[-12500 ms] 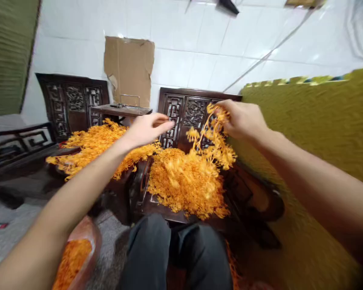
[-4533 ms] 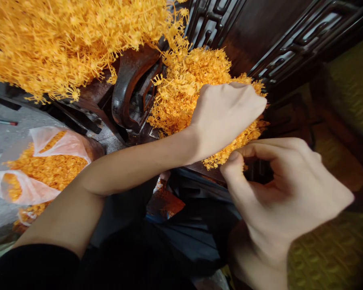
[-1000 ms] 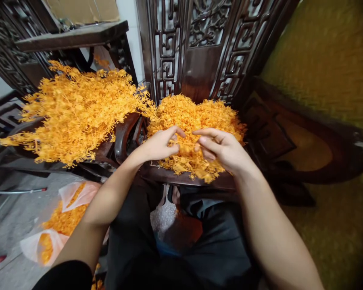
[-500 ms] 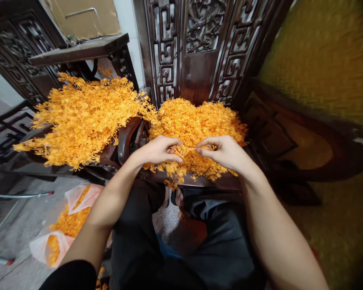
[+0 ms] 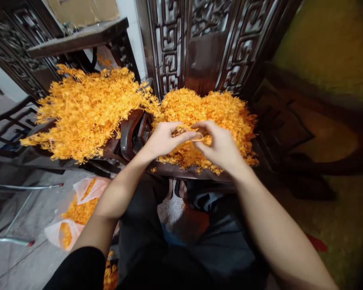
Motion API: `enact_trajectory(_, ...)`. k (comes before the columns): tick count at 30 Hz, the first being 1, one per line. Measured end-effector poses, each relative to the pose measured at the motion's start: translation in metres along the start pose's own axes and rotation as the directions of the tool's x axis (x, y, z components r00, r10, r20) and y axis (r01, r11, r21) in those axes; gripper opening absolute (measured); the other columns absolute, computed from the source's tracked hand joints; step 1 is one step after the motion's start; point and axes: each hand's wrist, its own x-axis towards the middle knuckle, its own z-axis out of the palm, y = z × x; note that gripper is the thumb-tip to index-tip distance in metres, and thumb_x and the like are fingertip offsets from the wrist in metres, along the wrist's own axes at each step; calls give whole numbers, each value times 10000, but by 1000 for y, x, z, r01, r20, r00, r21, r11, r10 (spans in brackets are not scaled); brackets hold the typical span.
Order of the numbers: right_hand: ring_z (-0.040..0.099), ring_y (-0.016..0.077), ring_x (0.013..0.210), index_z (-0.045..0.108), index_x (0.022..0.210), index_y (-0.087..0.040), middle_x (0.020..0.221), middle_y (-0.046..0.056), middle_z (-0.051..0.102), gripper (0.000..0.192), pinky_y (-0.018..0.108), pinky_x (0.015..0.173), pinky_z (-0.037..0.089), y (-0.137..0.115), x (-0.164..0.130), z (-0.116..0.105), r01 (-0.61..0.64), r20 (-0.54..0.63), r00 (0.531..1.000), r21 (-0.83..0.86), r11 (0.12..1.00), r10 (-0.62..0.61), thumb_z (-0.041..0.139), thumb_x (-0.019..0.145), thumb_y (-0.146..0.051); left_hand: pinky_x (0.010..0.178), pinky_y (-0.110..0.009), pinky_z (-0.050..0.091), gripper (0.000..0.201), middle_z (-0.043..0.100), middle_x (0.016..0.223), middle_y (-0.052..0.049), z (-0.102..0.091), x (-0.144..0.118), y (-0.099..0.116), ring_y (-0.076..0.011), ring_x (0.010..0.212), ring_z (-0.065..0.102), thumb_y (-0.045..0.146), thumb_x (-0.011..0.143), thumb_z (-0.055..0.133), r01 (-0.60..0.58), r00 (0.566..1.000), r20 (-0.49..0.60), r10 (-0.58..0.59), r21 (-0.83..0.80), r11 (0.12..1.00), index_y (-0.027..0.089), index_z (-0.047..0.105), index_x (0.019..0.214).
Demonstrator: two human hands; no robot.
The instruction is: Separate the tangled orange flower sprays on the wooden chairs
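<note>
Dark carved wood fills the upper half of the view: a chair back [image 5: 199, 44] with pierced fretwork panels and a smooth central board is seen upright behind the seat, and a second carved chair [image 5: 15, 44] is seen at the left with a plain flat shelf [image 5: 78, 34] above it. Olive-yellow textured fabric [image 5: 329, 44] is spread at the right edge. A broad, feathery heap of orange plastic sprigs [image 5: 84, 108], thin-stemmed and branching with tiny star-like tips, is piled over the left chair. A denser, rounder mound of the same sprigs [image 5: 224, 110] is heaped on the seat directly ahead, against the chair back. Grey speckled floor [image 5: 27, 266] is seen lower left, where a translucent plastic bag [image 5: 78, 209], crumpled and open, is filled with more orange pieces. Two thin metal rods with red tips [image 5: 21, 241] are laid beside it.

Both hands are brought together over the front of the mound. A small orange sprig [image 5: 196, 135] is pinched between them: the left hand [image 5: 163, 139] is closed on it with thumb and forefinger, and the right hand [image 5: 220, 147] is likewise curled around its other end, fingertips nearly touching.
</note>
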Motion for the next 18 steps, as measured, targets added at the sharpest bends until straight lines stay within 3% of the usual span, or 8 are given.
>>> enact_trajectory(3, 666, 242, 946, 691, 1033, -204, 1022, 81, 715, 175, 390, 874, 513, 4, 0, -14, -38, 108, 994, 46, 998, 33, 625, 879, -256, 559, -247, 305, 468, 545, 634, 21, -7, -3, -5, -96, 590, 441, 591, 870, 687, 13, 999, 34, -12, -46, 999, 145, 683, 729)
enact_trajectory(6, 666, 227, 881, 713, 1075, -214, 1024, 72, 727, 240, 363, 788, 513, 10, -2, -29, -148, 378, 920, 88, 985, 104, 651, 894, -359, 537, -246, 275, 393, 494, 610, 37, -15, -7, -11, -87, 555, 400, 550, 845, 739, 30, 987, 157, -17, -82, 996, 157, 726, 830)
enact_trajectory(9, 653, 206, 843, 706, 1128, -226, 1035, 62, 726, 345, 325, 718, 499, 15, -4, -39, -218, 485, 865, 133, 967, 129, 718, 866, -450, 516, -239, 251, 381, 426, 574, 71, -21, -8, -14, -79, 516, 352, 479, 809, 802, 35, 969, 248, -4, -119, 992, 200, 739, 1061)
enact_trajectory(12, 537, 135, 631, 690, 827, -203, 720, 11, 629, 328, 273, 568, 412, 15, -4, -43, -284, 560, 820, 215, 935, 120, 728, 867, -527, 506, -231, 267, 378, 425, 568, 76, -21, -7, -16, -73, 498, 357, 454, 818, 802, 29, 967, 255, 12, -155, 987, 214, 732, 1102)
enact_trajectory(13, 474, 115, 571, 651, 734, -197, 632, -7, 557, 391, 266, 530, 373, 13, -4, -42, -320, 566, 815, 260, 911, 124, 715, 872, -557, 502, -228, 283, 358, 448, 573, 71, -20, -6, -18, -71, 495, 373, 459, 825, 794, 33, 970, 241, 6, -161, 986, 208, 737, 1074)
enact_trajectory(15, 421, 103, 535, 602, 670, -195, 574, -21, 475, 466, 265, 515, 359, 10, -3, -37, -392, 501, 851, 405, 826, 158, 697, 873, -603, 496, -224, 328, 341, 506, 587, 55, -13, -3, -21, -70, 484, 415, 482, 856, 759, 48, 980, 198, -15, -164, 985, 195, 736, 1039)
enact_trajectory(18, 480, 128, 559, 630, 758, -207, 607, -16, 494, 429, 289, 551, 430, 4, -1, -24, -416, 338, 908, 651, 635, 249, 716, 850, -617, 546, -237, 445, 346, 638, 686, 8, 1, 2, -23, -93, 538, 544, 501, 941, 646, 24, 995, 101, -11, -121, 992, 184, 717, 1060)
